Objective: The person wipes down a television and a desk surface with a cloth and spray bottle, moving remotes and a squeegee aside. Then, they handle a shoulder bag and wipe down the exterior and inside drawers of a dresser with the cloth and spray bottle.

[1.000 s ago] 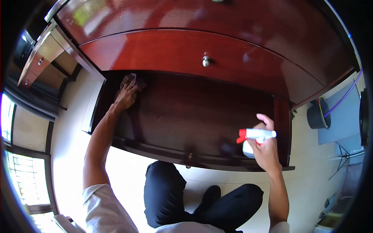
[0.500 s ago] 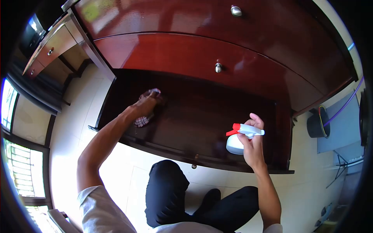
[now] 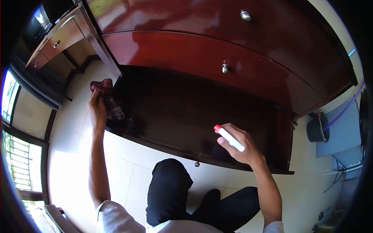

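My left hand point(image 3: 97, 106) is closed on a dark red checked cloth point(image 3: 103, 86) at the left side wall of the open drawer point(image 3: 186, 112). Part of the cloth hangs down inside the drawer's left end. Over the right part of the drawer, my right hand point(image 3: 241, 145) grips a white spray bottle point(image 3: 232, 140) with a red nozzle. Its fingers wrap round the spray head, and the bottle's body is mostly hidden from view.
Above the open drawer are closed red-brown drawer fronts point(image 3: 186, 48) with round metal knobs. A desk point(image 3: 62, 37) stands at the upper left. On the right is a dark bucket point(image 3: 316, 128). My bent legs point(image 3: 169, 194) are below the drawer's front edge.
My left hand has moved with the cloth from inside the drawer to its left side wall. My right hand has shifted left and turned, tilting the spray bottle.
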Demonstrator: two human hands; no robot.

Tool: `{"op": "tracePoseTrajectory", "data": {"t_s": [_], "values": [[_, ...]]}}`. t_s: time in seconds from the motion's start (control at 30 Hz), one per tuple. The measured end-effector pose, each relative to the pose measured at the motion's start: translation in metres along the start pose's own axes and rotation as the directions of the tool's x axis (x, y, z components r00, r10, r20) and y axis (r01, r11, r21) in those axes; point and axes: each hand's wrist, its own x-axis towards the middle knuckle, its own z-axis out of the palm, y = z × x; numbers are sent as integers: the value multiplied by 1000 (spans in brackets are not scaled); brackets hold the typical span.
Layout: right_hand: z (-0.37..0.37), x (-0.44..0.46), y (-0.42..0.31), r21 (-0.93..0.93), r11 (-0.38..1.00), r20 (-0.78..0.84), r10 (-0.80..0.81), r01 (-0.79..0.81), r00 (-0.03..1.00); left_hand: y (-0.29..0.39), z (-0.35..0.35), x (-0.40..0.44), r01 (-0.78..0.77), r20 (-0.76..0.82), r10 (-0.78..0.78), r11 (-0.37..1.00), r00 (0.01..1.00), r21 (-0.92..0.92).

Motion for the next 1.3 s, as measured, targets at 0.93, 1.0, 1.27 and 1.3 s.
{"op": "tracePoseTrajectory", "data": {"t_s": [0.93, 1.0, 1.27, 1.3], "values": [[-135, -94, -28, -652, 646, -79, 462, -396, 883, -71, -2, 0, 77, 63, -62, 962, 996, -261], [-144, -115, -34, -636, 613, -109, 531, -469, 840, -72, 3, 5, 63, 148, -20, 955, 989, -291], [-138, -184, -13, -215, 754, -379, 521, -621, 764, -92, 106, 39, -213, 566, 110, 970, 817, 119], [-139, -182, -24, -50, 687, -351, 668, -725, 657, -102, 125, 38, -346, 699, 208, 936, 684, 60]]}}
